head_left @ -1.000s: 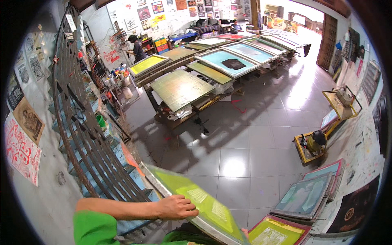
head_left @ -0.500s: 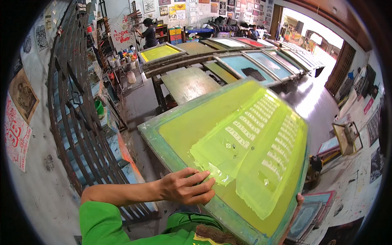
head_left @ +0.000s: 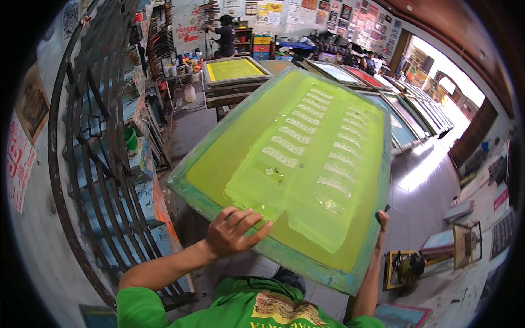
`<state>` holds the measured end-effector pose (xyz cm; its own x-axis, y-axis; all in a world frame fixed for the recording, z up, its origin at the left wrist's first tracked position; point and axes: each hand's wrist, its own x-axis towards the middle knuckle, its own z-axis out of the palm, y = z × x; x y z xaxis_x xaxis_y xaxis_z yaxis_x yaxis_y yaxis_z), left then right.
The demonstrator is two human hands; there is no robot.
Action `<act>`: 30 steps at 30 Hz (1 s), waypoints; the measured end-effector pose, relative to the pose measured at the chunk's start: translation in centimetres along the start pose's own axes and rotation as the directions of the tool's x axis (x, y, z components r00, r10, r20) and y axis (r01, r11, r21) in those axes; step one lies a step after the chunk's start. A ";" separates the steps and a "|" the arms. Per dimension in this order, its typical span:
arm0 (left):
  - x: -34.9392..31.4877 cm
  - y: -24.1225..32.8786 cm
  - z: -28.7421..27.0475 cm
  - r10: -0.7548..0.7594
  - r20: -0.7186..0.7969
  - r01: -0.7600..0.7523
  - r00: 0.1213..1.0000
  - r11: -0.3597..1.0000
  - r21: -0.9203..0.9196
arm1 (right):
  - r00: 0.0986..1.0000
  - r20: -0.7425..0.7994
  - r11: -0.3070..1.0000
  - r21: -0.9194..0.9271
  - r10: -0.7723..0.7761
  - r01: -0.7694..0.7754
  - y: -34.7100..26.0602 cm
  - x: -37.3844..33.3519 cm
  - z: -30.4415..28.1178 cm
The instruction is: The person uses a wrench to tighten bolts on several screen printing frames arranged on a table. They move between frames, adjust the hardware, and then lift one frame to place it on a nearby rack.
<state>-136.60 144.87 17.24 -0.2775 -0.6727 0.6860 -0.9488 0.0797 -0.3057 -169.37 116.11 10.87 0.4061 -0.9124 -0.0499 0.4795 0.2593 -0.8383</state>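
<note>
A large screen-printing frame [head_left: 188, 218] with green-stained edges is tilted up in front of me. Yellow-green mesh [head_left: 219, 158] fills it, bearing two columns of pale repeated lettering and a lighter, glossy coated patch with an uneven lower border. My right hand [head_left: 382, 219] grips the frame's right side near the lower corner; most of its fingers are hidden behind the edge. Over the near left edge lies my left hand [head_left: 234, 232], fingers apart and thumb on the upper side, at the bottom of the coated patch. Nothing shows between those fingers.
Dark metal bars [head_left: 104, 164] run along my left, beside a green bucket [head_left: 130, 139]. Beyond the frame, tables carry more screens, including a yellow one [head_left: 235, 70]. A person [head_left: 225, 37] is at the back wall. A small wood-framed object [head_left: 467, 244] stands at right.
The frame has swung leftward and its right side has come more into view with my right hand. My left hand's fingers have gone from bunched together to spread apart.
</note>
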 end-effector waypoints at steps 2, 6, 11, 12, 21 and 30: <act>0.3 -1.0 4.4 -0.050 0.002 0.050 0.999 0.998 0.050 | 0.994 0.048 0.996 -0.017 0.094 -0.093 1.4 6.3 0.8; 1.4 -0.6 12.5 -0.217 0.084 0.206 0.972 0.970 0.129 | 0.939 0.197 0.959 -0.019 0.282 -0.284 4.8 18.7 0.1; 5.1 0.1 21.8 -0.442 0.098 0.408 0.892 0.878 0.251 | 0.858 0.256 0.889 -0.242 0.446 -0.390 6.9 34.8 -0.2; 4.8 0.7 22.7 -0.502 0.122 0.463 0.856 0.850 0.250 | 0.860 0.293 0.889 -0.328 0.418 -0.320 7.2 36.3 0.5; 8.7 2.3 32.2 -0.649 0.280 0.586 0.707 0.760 0.283 | 0.770 0.332 0.825 -0.379 0.545 -0.420 13.5 50.1 -2.8; 11.1 4.1 38.9 -0.708 0.466 0.764 0.531 0.638 0.099 | 0.778 0.202 0.762 -0.450 0.595 -0.466 10.2 55.9 -1.6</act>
<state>-137.71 109.11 -2.06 0.5945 -0.7563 0.2730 -0.8023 -0.5355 0.2636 -142.99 67.30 -1.33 0.7583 -0.4915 -0.4282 -0.1741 0.4803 -0.8596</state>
